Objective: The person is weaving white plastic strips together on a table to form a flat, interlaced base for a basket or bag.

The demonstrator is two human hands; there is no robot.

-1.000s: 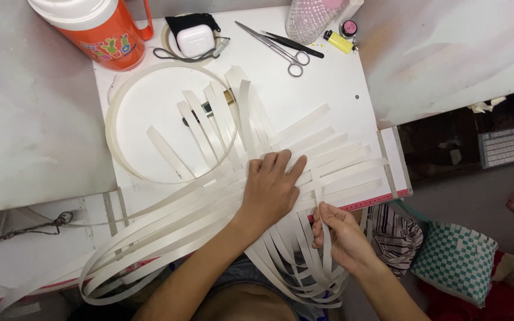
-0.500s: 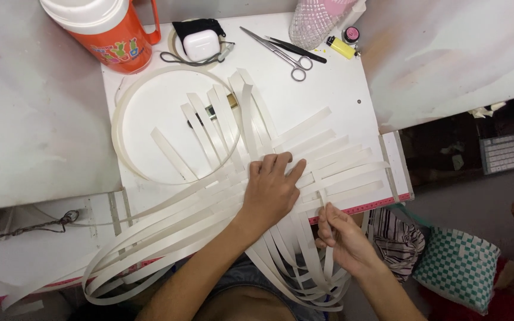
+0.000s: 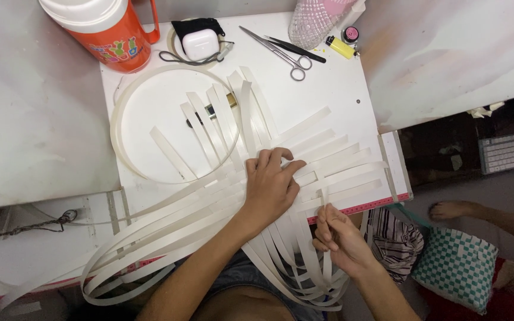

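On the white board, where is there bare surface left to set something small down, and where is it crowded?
Bare patches: inside the strip hoop, left of the loose strip ends, and between the scissors and the board's right edge. Crowded: the middle, where the left hand presses the woven strips and the right hand pinches one.

The long cream-white flat strips (image 3: 209, 202) look like smooth, faintly glossy plastic band. The white rectangular tabletop (image 3: 328, 95) is matt and smooth. The slim scissors (image 3: 278, 52) are shiny metal; the orange jug with a white lid (image 3: 105, 30) is glossy plastic. The green-and-white checked woven basket (image 3: 456, 267) looks matt.
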